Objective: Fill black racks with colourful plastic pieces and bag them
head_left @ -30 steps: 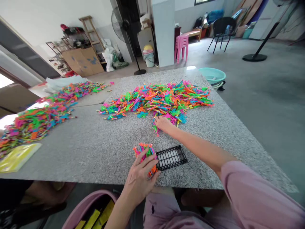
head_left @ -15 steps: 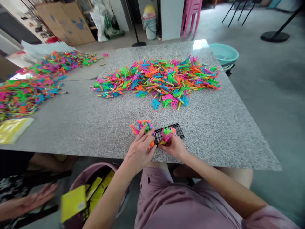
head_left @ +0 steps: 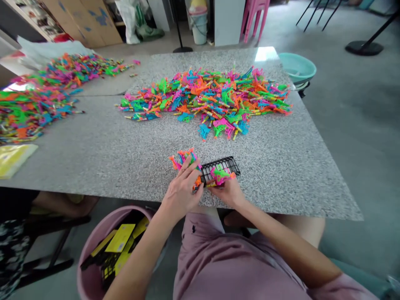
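My left hand is closed over a bunch of small pistol-shaped plastic toys in orange, pink, blue and green, at the left end of a black grid rack. Its thumb reaches toward the rack's near left corner. My right hand pinches a few pink and green pistol-shaped toys with a yellow striped tip, low over the near side of the rack. The toys hide part of the grid. My fingers hide much of the left bunch.
A large heap of similar toys spreads across the granite table, and another pile lies left. A yellow packet rests at the left edge. Below stands a pink tub holding yellow-carded black racks. A turquoise basin stands beyond the right edge.
The toys in my right hand have turned to lie flatter. A co-worker's hand at lower left has left the view, and the yellow card near it now lies inside the tub.
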`<action>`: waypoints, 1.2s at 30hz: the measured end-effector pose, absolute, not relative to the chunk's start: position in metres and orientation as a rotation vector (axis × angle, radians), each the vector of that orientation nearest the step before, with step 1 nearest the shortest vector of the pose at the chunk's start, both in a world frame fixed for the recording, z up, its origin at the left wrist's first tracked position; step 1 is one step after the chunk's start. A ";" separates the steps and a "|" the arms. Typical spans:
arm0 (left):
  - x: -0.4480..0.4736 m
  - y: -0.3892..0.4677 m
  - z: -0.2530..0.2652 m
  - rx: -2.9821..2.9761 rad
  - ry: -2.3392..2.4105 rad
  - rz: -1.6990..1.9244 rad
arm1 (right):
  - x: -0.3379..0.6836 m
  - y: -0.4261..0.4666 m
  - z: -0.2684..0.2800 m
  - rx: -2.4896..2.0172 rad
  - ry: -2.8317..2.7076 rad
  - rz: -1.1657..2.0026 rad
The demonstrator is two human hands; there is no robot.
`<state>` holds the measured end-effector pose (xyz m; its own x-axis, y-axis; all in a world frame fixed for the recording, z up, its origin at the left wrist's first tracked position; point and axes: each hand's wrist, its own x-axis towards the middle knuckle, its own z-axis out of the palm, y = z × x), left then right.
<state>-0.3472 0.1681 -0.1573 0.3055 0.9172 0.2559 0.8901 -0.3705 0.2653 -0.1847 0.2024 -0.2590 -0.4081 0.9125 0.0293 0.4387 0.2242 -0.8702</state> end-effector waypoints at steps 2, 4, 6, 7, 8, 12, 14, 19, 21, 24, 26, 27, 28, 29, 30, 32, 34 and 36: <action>-0.347 0.168 -0.157 2.480 1.705 0.553 | -0.187 0.207 -0.261 -1.232 -1.932 1.116; -0.346 0.168 -0.157 2.473 1.703 0.545 | -0.190 0.212 -0.260 -1.289 -2.025 1.061; -0.345 0.168 -0.157 2.464 1.709 0.537 | -0.192 0.215 -0.254 -1.347 -2.166 0.966; -0.345 0.168 -0.157 2.460 1.713 0.536 | -0.193 0.215 -0.250 -1.357 -2.229 0.926; -0.344 0.169 -0.156 2.456 1.718 0.537 | -0.193 0.216 -0.245 -1.350 -2.282 0.900; -0.343 0.171 -0.156 2.424 1.748 0.533 | -0.194 0.218 -0.227 -1.272 -2.466 0.876; -0.342 0.171 -0.157 2.402 1.779 0.516 | -0.197 0.222 -0.223 -1.277 -2.526 0.876; -0.341 0.170 -0.160 2.396 1.831 0.573 | -0.211 0.234 -0.219 -1.310 -2.620 0.835; -0.340 0.168 -0.157 2.418 1.813 0.574 | -0.214 0.231 -0.217 -1.302 -2.626 0.823; -0.340 0.166 -0.153 2.463 1.784 0.513 | -0.209 0.222 -0.215 -1.276 -2.604 0.832; -0.344 0.166 -0.155 2.494 1.798 0.523 | -0.200 0.226 -0.216 -1.158 -2.584 0.922; -0.346 0.166 -0.157 2.509 1.804 0.547 | -0.194 0.234 -0.218 -1.101 -2.569 0.967; -0.348 0.167 -0.160 2.524 1.803 0.576 | -0.189 0.245 -0.219 -1.084 -2.545 0.981; -0.350 0.168 -0.163 2.542 1.794 0.604 | -0.185 0.258 -0.221 -1.117 -2.510 0.938; -0.352 0.169 -0.166 2.558 1.780 0.624 | -0.182 0.273 -0.221 -1.179 -2.473 0.835; -0.355 0.170 -0.169 2.582 1.758 0.640 | -0.186 0.301 -0.222 -1.258 -2.442 0.546; -0.359 0.170 -0.168 2.593 1.751 0.649 | -0.201 0.317 -0.222 -1.202 -2.524 0.333; -0.365 0.168 -0.166 2.590 1.754 0.641 | -0.220 0.323 -0.222 -1.055 -2.685 0.286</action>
<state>-0.3647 0.1676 -0.1655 0.3162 0.8803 0.3536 0.9009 -0.3954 0.1789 -0.2200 0.3229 -0.2221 -0.7099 0.6877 0.1519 0.6403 0.7201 -0.2674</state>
